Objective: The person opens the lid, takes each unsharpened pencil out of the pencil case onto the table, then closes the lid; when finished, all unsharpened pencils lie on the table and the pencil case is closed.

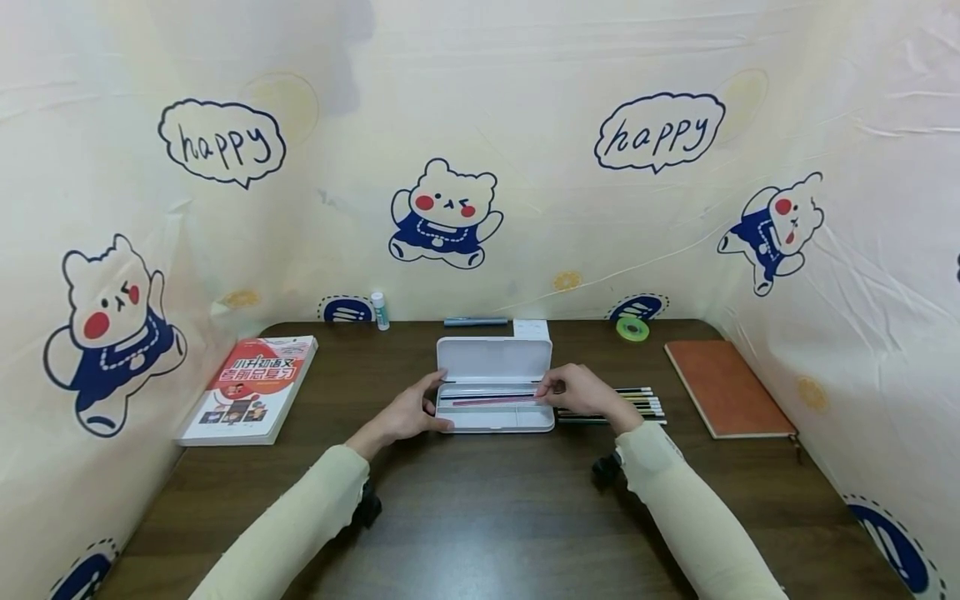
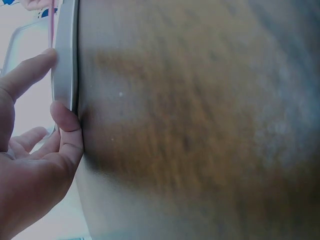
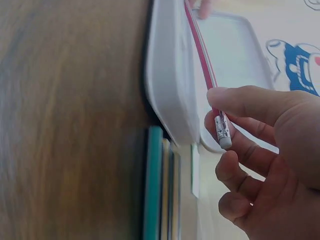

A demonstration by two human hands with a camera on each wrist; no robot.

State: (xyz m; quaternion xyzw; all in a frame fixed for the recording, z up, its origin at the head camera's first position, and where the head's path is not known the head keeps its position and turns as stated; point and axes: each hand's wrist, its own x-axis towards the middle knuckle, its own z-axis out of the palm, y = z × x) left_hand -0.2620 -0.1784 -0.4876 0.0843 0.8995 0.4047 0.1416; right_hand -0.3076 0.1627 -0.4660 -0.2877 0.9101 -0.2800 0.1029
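A white pencil case (image 1: 495, 421) lies open in the middle of the brown table (image 1: 480, 517), its lid tipped back. My left hand (image 1: 411, 410) holds the case's left end, thumb on the front wall (image 2: 65, 65) and fingers at the rim. My right hand (image 1: 581, 392) pinches the eraser end of a red pencil (image 3: 202, 65) between thumb and index finger. The pencil (image 1: 491, 402) lies lengthwise in the case tray, beside a dark pencil. Several more pencils (image 1: 637, 404) lie in a row on the table just right of the case, under my right hand.
A red-and-white book (image 1: 251, 387) lies at the left, an orange notebook (image 1: 726, 387) at the right. Along the back edge stand a glue stick (image 1: 381, 310), a grey pen (image 1: 476, 322), a white card (image 1: 531, 328) and a green tape roll (image 1: 632, 328). A printed cloth screens three sides.
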